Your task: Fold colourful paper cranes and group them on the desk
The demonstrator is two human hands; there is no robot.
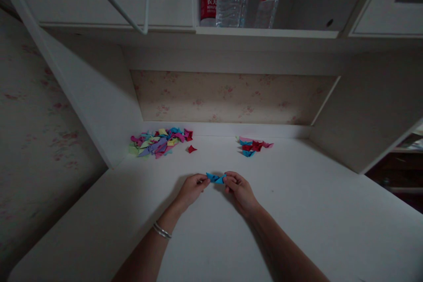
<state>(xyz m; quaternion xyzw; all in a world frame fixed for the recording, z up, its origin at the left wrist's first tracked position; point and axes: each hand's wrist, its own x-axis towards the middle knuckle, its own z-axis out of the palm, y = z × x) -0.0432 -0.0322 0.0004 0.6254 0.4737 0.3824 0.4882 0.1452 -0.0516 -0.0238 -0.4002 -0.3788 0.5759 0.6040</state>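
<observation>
A small blue folded paper piece (216, 179) is stretched between my two hands, just above the white desk (205, 238). My left hand (193, 188) pinches its left end between thumb and fingers. On the other side, my right hand (240, 189) grips the right end the same way. Farther back on the left lies a heap of folded colored papers (158, 143), in purple, pink, green, yellow and blue. One red folded paper (192, 149) rests apart, just right of that heap. A smaller pile of red, pink and blue papers (254, 146) lies at the back right.
Above the desk runs an open shelf (297, 33) with clear plastic bottles (231, 0) and a red-labelled container (209, 4). A white bent tube (132, 20) hangs in front of the upper left cabinet. Side panels (373, 110) close in the desk's back.
</observation>
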